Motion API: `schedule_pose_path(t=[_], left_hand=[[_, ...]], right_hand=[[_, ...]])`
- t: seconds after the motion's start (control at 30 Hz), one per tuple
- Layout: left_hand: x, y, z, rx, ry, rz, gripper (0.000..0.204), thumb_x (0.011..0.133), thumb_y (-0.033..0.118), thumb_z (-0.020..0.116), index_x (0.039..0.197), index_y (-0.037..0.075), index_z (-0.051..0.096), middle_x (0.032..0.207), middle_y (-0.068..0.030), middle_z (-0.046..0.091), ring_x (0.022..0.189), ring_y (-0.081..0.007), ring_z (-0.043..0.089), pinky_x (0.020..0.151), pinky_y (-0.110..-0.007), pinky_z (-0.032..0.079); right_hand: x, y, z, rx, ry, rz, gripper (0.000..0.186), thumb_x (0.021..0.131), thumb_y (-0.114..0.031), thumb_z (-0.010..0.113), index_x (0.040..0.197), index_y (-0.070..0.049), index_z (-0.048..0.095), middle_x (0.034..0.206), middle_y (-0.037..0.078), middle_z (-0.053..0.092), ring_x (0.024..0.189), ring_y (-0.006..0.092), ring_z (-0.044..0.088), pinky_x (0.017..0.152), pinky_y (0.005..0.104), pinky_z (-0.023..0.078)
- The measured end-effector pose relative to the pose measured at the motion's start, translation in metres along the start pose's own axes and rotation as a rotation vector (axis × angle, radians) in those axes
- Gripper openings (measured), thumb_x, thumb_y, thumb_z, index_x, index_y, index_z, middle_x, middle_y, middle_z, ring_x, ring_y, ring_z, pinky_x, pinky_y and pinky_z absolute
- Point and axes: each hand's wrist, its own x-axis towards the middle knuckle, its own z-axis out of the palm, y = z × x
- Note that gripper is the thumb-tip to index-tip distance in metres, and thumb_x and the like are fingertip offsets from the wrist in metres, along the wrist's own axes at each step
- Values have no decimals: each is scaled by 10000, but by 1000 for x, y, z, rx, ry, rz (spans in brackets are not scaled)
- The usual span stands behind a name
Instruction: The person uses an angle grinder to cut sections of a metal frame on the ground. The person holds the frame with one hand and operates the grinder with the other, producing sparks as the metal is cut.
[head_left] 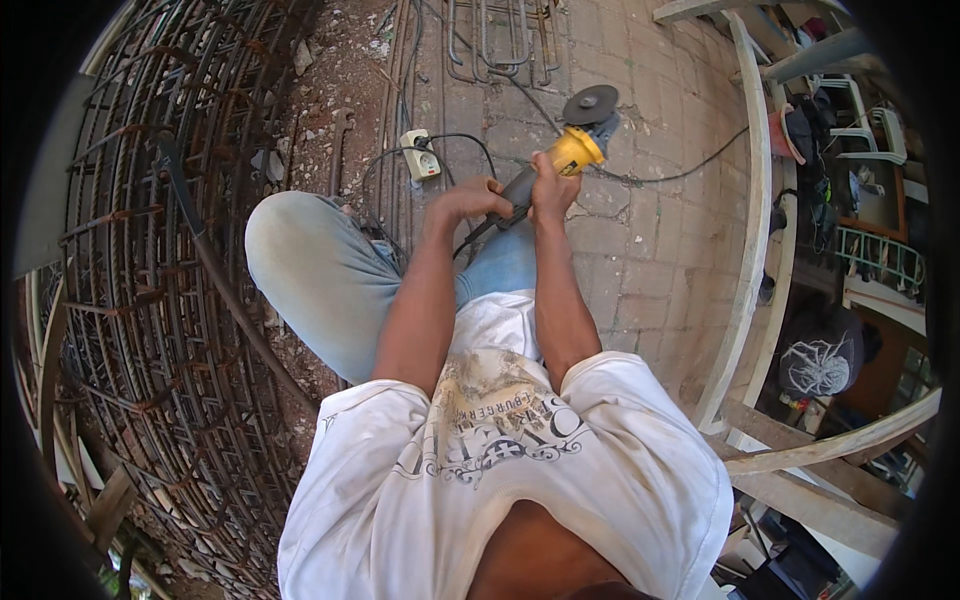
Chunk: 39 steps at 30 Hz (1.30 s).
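I hold a yellow-and-black angle grinder in front of me, its grey disc uppermost, pointing away to the upper right. My right hand is closed round its body just behind the yellow head. My left hand grips the black rear end, where the cord leaves. A cream power strip with black cables lies on the ground just beyond my left hand. My left knee in pale jeans is bent out to the left.
Tied rebar cages and a long bar fill the left. Bent steel bars lie ahead on the pavers. A wooden frame runs along my right, with chairs, a dark bag with a spider print and clutter beyond.
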Motion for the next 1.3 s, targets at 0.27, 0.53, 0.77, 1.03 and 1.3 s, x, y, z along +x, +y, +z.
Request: schedule_pose_path(t=[0.27, 0.53, 0.77, 1.03, 1.3], left_hand=[[96, -33, -53, 1034, 1045, 379, 309, 870, 306, 630, 982, 23, 682, 1086, -200, 690, 991, -350, 663, 839, -448, 522], [24, -62, -61, 1270, 155, -72, 249, 863, 267, 631, 910, 47, 738, 936, -170, 730, 903, -343, 713, 789, -422, 572], [-115, -69, -223, 1248, 209, -731, 362, 788, 130, 628, 1138, 88, 708, 1140, -196, 692, 1063, -350, 673, 908, -468, 537], [-141, 25, -111, 683, 213, -537, 790, 714, 261, 754, 1382, -56, 478, 1339, -291, 550, 1258, -353, 557, 1060, -386, 435], [-55, -9, 71, 215, 630, -161, 852, 640, 360, 860, 1224, -100, 443, 1202, -342, 587, 1140, -436, 597, 963, -442, 486]], right_hand=[[5, -27, -50, 326, 133, 177, 394, 806, -112, 671, 1127, 34, 495, 954, 130, 592, 773, 219, 641, 639, 346, 548], [6, -16, -49, 416, 207, 129, 240, 816, -85, 653, 995, 37, 551, 826, 113, 614, 651, 237, 643, 590, 361, 570], [-5, -9, -11, 475, 48, 181, 287, 802, -75, 678, 1040, 9, 542, 846, 89, 602, 666, 213, 633, 594, 359, 575], [-33, 2, 26, 281, -221, 244, 505, 732, -150, 735, 1140, 27, 496, 1003, 102, 582, 889, 204, 593, 811, 333, 473], [-41, 25, 38, -281, -373, 218, 619, 665, -283, 788, 1107, 73, 542, 983, 227, 672, 883, 346, 676, 790, 430, 521]])
